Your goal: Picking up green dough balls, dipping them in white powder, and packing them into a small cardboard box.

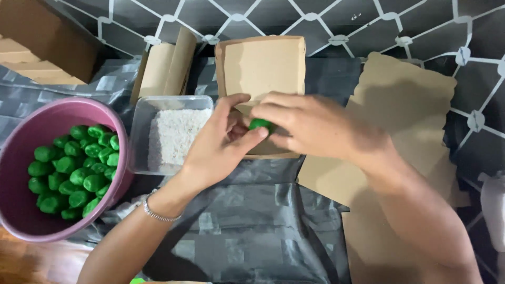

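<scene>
Pinching a small green ball (260, 124) between both sets of fingers, over the open brown cardboard box (261, 66) near the worktop's far edge. Right hand (310, 126) arched above it, fingers curled shut on the ball; left hand (218, 144) reaching up from the near-left, thumb and fingertips pressed against its left side. Left of that, a clear tub of white flakes (171, 134); farther left, a pink bowl (31, 221) of green balls.

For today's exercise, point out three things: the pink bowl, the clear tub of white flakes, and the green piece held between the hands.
Pink bowl (31, 226), head view, bare inner wall.
Clear tub (138, 137), head view, left wall.
Green piece (259, 124), head view, visible top.
</scene>
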